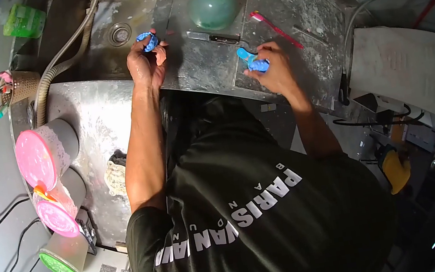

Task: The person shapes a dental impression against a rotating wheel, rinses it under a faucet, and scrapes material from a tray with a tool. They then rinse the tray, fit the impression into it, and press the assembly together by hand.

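My left hand (pixel 145 66) is raised near the sink's edge, its fingers closed around a blue dental impression (pixel 147 41). Over the metal worktop, my right hand (pixel 276 69) grips a dental impression tray (pixel 244 55) with a light blue handle. Darker blue impression material (pixel 259 65) shows at that hand's fingertips. Between and beyond the hands lie a flat-bladed knife or spatula (pixel 213 37) and a green, rounded mixing bowl (pixel 212 7). A pink-red toothbrush (pixel 277 31) rests just past my right hand.
The sink (pixel 103 46) with its drain and a ribbed hose (pixel 44 86) are at the left. Lidded buckets (pixel 36 159) line the left wall. A pale plaster piece (pixel 116 177) sits left of my arm. A grey metal box (pixel 401 72) stands at the right.
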Tool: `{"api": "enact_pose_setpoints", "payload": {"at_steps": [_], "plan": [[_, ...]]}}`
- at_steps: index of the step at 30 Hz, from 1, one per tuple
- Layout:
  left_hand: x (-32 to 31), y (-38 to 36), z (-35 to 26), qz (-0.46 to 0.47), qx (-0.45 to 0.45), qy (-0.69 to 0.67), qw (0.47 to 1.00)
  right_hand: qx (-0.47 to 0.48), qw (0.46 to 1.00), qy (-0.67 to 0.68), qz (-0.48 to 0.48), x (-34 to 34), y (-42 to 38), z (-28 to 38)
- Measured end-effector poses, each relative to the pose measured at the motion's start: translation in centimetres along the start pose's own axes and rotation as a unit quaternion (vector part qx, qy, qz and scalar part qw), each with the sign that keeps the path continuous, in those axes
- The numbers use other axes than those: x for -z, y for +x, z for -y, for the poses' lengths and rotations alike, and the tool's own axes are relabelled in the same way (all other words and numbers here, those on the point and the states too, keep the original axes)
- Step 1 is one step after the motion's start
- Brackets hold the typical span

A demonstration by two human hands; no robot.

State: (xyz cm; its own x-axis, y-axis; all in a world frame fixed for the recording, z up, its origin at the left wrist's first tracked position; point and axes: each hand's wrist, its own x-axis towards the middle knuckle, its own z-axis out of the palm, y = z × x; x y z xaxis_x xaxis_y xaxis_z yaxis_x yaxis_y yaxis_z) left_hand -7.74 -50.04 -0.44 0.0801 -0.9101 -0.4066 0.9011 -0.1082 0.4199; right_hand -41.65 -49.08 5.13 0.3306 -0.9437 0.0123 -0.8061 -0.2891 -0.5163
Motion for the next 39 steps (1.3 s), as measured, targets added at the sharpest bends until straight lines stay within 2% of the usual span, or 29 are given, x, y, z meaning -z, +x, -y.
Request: {"api": "enact_pose_setpoints", "payload": {"at_steps": [2,3,4,6,7,9,10,11,12,14,16,17,20,22,23,26,29,32,33,36,39], "plan": [[-2.0,-1.0,-0.5,-0.015,0.044,-0.104,0.993,-0.011,1.000,-0.006,-0.016,-1.0,-0.6,0.1],[-1.8,-1.1,-0.6,-0.016,0.051,-0.113,0.992,-0.015,1.000,-0.007,-0.023,-1.3,-0.7,0.3],[-1.4,-1.1,-1.1,0.041,0.104,-0.168,0.979,-0.027,0.999,-0.002,-0.028,-1.5,-0.7,0.5],[-2.2,-1.6,-0.4,-0.007,0.043,-0.107,0.993,-0.054,0.998,0.007,-0.033,-1.5,-1.0,0.6],[-1.5,-1.4,-0.8,0.028,0.089,-0.148,0.985,-0.056,0.997,0.003,-0.049,-1.5,-1.1,0.6],[-2.0,-1.8,-0.9,0.029,0.074,-0.138,0.987,-0.059,0.995,-0.007,-0.083,-1.2,-1.0,0.0],[-2.2,-2.0,-1.0,0.029,0.066,-0.133,0.988,-0.124,0.984,0.115,-0.062,-1.0,-0.7,-0.5],[-1.2,-1.6,-1.2,0.059,0.095,-0.135,0.985,-0.188,0.953,0.233,-0.039,-0.6,-0.5,-1.2],[-1.3,-1.9,-1.2,0.055,0.079,-0.137,0.986,-0.250,0.904,0.346,-0.015,-0.4,-0.3,-1.4],[-2.0,-2.3,-1.1,0.051,0.047,-0.141,0.988,-0.263,0.822,0.505,-0.007,0.2,0.3,-1.6],[-2.4,-2.5,-1.4,0.047,0.030,-0.095,0.994,-0.272,0.701,0.658,0.038,1.0,1.0,-2.3],[-2.6,-2.7,-1.5,0.048,0.020,-0.069,0.996,-0.278,0.648,0.706,0.062,1.0,1.3,-2.3],[-3.6,-3.3,-1.9,0.041,0.003,-0.009,0.999,-0.283,0.582,0.758,0.078,0.8,2.4,-1.0],[-3.8,-3.5,-2.4,0.068,0.016,0.008,0.997,-0.284,0.558,0.773,0.099,0.4,3.1,-0.6],[-4.2,-3.6,-2.1,0.032,-0.003,0.005,0.999,-0.285,0.546,0.780,0.110,0.2,3.5,-0.4],[-4.2,-3.8,-2.2,0.038,-0.022,0.056,0.997,-0.304,0.533,0.782,0.107,-0.2,4.4,0.7],[-4.8,-4.3,-2.5,0.013,-0.041,0.065,0.997,-0.262,0.514,0.800,0.162,-0.8,5.4,0.4],[-4.7,-4.3,-2.6,0.017,-0.028,0.090,0.995,-0.227,0.556,0.782,0.168,-1.2,6.4,1.6],[-3.6,-4.1,-2.9,0.045,-0.001,0.104,0.994,-0.264,0.548,0.779,0.152,-0.7,6.6,3.1],[-3.2,-3.9,-2.4,0.048,-0.016,0.064,0.997,-0.262,0.443,0.827,0.226,-1.1,7.9,2.7],[-3.5,-4.2,-2.3,0.014,-0.006,0.090,0.996,-0.298,0.488,0.797,0.195,-0.7,7.9,3.9]]}}
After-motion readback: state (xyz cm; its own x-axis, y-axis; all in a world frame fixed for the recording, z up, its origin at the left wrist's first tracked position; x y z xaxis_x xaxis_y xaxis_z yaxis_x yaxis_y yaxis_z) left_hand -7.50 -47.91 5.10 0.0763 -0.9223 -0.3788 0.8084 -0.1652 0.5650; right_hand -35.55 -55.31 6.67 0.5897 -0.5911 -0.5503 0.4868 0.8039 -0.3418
